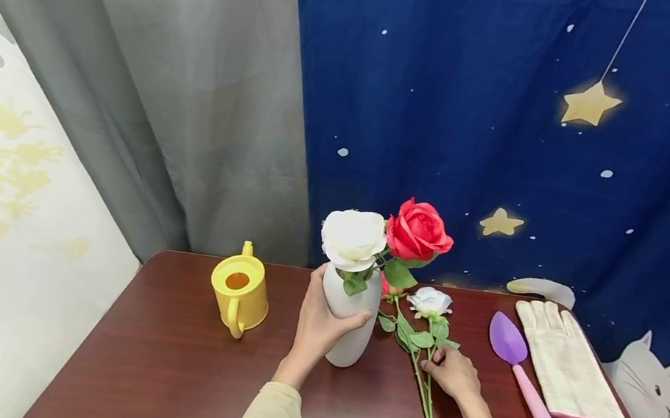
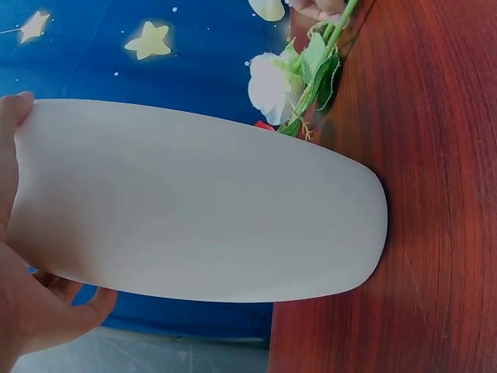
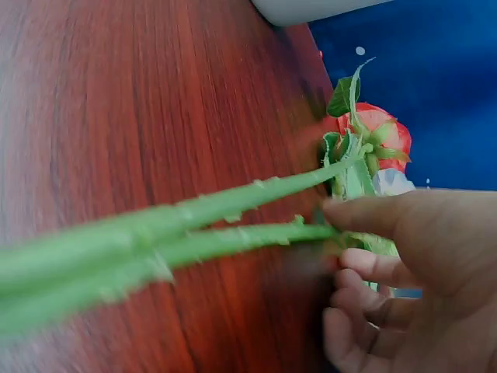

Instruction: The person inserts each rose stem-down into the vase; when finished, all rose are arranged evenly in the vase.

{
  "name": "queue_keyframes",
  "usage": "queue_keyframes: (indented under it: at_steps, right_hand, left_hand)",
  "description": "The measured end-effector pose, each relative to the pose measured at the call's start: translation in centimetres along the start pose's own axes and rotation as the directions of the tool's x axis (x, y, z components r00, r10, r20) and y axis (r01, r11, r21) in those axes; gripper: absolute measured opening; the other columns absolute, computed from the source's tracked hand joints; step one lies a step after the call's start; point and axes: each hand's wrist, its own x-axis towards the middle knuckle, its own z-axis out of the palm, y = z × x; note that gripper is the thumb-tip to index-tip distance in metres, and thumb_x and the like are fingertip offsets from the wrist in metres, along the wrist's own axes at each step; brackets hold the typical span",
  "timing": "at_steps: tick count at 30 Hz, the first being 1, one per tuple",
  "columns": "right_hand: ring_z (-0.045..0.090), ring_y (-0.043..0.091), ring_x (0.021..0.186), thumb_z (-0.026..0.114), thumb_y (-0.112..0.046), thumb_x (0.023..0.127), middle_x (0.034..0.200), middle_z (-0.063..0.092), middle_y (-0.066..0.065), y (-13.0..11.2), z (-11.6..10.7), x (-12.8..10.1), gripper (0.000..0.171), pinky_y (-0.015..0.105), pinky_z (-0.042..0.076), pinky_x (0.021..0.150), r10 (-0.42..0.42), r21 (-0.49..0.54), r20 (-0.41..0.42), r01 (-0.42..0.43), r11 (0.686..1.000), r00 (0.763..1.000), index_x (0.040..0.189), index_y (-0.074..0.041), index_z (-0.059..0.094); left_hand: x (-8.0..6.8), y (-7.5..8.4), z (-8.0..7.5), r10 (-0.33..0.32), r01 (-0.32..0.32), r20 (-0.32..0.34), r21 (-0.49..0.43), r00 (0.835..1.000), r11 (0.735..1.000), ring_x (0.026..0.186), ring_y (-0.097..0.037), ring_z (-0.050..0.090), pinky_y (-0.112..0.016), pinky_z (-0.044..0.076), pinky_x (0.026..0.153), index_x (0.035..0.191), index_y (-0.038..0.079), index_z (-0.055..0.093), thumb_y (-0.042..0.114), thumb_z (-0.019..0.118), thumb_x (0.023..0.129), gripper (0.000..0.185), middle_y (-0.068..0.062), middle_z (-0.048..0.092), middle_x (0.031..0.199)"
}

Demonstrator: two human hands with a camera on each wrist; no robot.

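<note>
A white vase (image 1: 349, 342) stands upright on the table, holding a white rose (image 1: 353, 240) and a red rose (image 1: 418, 231). My left hand (image 1: 319, 317) grips the vase around its upper body, thumb across the front. To the right, a second white rose (image 1: 429, 302) and a second red rose (image 3: 394, 140) lie with their long green stems side by side. My right hand (image 1: 455, 376) pinches the white rose's stem below its leaves, between thumb and fingers. Most of the lying red bloom is hidden behind the vase and leaves in the head view.
On the left of the table (image 1: 161, 358) stands a yellow watering can (image 1: 251, 303). A purple trowel (image 1: 509, 338) with a pink handle and white gloves (image 1: 575, 371) lie at the right. Blue and grey curtains hang behind the table's far edge.
</note>
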Motion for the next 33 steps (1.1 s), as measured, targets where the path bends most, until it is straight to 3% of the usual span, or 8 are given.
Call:
queue_keyframes:
  at_steps: [3,6,11,16,22,27,30,33]
  right_hand:
    - [0.048,0.019,0.058,0.071,-0.022,0.078,0.059,0.048,-0.002,0.3,0.3,-0.1,0.022,0.033,0.035,0.053,0.027,0.041,-0.029,-0.026,0.999,0.999,0.071,-0.012,0.053]
    - [0.049,0.014,0.052,0.068,-0.014,0.08,0.057,0.051,-0.002,0.8,0.2,0.0,0.017,0.03,0.041,0.051,0.03,0.173,-0.017,-0.027,0.985,0.999,0.071,-0.008,0.056]
    - [0.053,0.013,0.054,0.065,-0.008,0.083,0.061,0.055,0.002,1.3,-0.3,-0.1,0.012,0.028,0.049,0.049,0.097,0.407,0.056,-0.112,0.907,0.994,0.076,0.0,0.059]
    - [0.054,0.014,0.061,0.064,-0.009,0.084,0.066,0.054,0.003,1.8,-0.9,-0.2,0.013,0.03,0.051,0.055,0.114,0.496,0.12,-0.159,0.854,0.986,0.083,0.002,0.058]
    - [0.054,0.013,0.065,0.066,-0.013,0.084,0.071,0.057,0.001,1.7,-2.1,-0.6,0.015,0.029,0.05,0.058,0.121,0.627,0.196,-0.22,0.747,0.973,0.09,-0.001,0.059]
    - [0.051,0.01,0.065,0.065,-0.015,0.086,0.071,0.054,-0.003,1.2,-3.7,-0.8,0.005,0.024,0.042,0.053,0.07,0.713,0.194,-0.19,0.676,0.978,0.084,-0.012,0.062]
    - [0.053,0.009,0.066,0.061,-0.013,0.089,0.073,0.056,-0.005,0.9,-4.7,-1.0,0.008,0.022,0.044,0.055,0.019,0.783,0.18,-0.155,0.602,0.984,0.083,-0.018,0.063]
    - [0.056,0.007,0.069,0.058,-0.01,0.091,0.077,0.06,-0.006,0.6,-5.7,-1.2,0.013,0.021,0.048,0.06,-0.039,0.855,0.158,-0.117,0.505,0.987,0.084,-0.02,0.064]
  left_hand:
    - [-0.1,0.0,-0.1,-0.006,0.006,0.009,-0.004,1.0,1.0,0.105,-0.015,0.051,-0.04,0.046,0.082,0.136,0.017,0.033,0.044,0.083,0.062,0.094,0.002,0.049,0.124]
    - [-0.2,0.0,-0.1,-0.01,0.01,-0.002,-0.008,1.0,1.0,0.104,-0.015,0.052,-0.04,0.046,0.082,0.136,0.017,0.033,0.042,0.084,0.061,0.094,0.002,0.049,0.123]
    - [-0.1,0.1,-0.1,-0.018,0.018,0.004,-0.013,1.0,1.0,0.104,-0.014,0.051,-0.04,0.046,0.082,0.136,0.017,0.033,0.041,0.085,0.061,0.094,0.003,0.049,0.123]
    - [-0.1,0.3,0.0,-0.013,0.013,0.006,-0.016,1.0,1.0,0.104,-0.015,0.052,-0.04,0.046,0.082,0.135,0.016,0.034,0.04,0.084,0.062,0.092,0.002,0.05,0.122]
    - [-0.1,0.4,0.0,-0.001,0.001,0.002,0.001,1.0,1.0,0.104,-0.017,0.052,-0.041,0.046,0.082,0.135,0.015,0.034,0.039,0.084,0.062,0.092,0.0,0.051,0.121]
    - [-0.1,0.5,0.0,-0.005,0.005,-0.002,0.004,1.0,1.0,0.104,-0.016,0.052,-0.04,0.047,0.082,0.135,0.015,0.034,0.038,0.084,0.061,0.092,0.0,0.051,0.121]
    - [-0.1,0.4,0.0,-0.009,0.009,-0.002,0.009,1.0,1.0,0.104,-0.016,0.052,-0.04,0.046,0.082,0.135,0.015,0.034,0.038,0.084,0.061,0.092,0.0,0.051,0.121]
    - [-0.1,0.3,0.0,-0.005,0.005,-0.002,0.01,1.0,1.0,0.104,-0.016,0.052,-0.04,0.046,0.082,0.135,0.015,0.034,0.038,0.084,0.061,0.093,0.0,0.051,0.121]
